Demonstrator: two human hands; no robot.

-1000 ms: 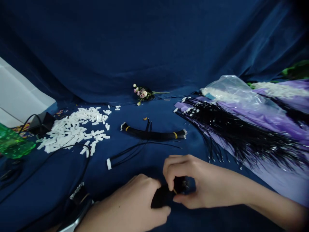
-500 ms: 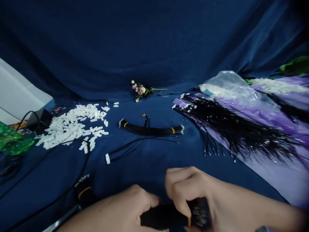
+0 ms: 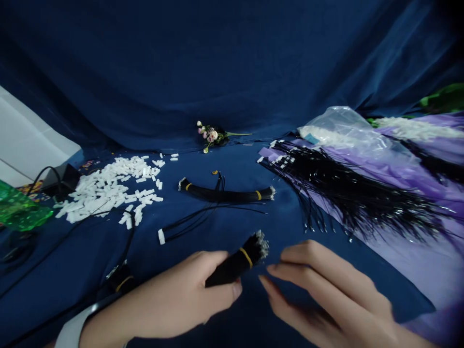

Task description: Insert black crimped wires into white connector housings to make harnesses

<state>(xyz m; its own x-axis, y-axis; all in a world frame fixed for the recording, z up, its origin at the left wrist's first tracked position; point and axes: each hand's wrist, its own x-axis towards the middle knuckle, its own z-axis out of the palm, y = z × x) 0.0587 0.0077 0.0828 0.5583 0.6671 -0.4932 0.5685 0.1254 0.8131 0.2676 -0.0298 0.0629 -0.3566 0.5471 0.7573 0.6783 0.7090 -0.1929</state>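
Note:
My left hand is wrapped round a bundle of black wires, which tilts up to the right. A yellow band circles it near its end of bare silvery terminals. The other end of this bundle passes behind my left hand and forearm, where more black wire with a yellow band shows. Just right of the terminals, my right hand is apart from the bundle, fingers parted and holding nothing. Beyond them lies a second banded wire bundle, across loose wires ending in a white connector.
White connector housings are heaped on the left, near a green glittery object and a dark cable. On purple sheeting at right lie many black wires and a clear plastic bag. Artificial flowers lie at the back.
My right hand has let go of the bundle and moved right, its fingers parting. The bundle's terminal end has swung up and to the left, still in my left hand.

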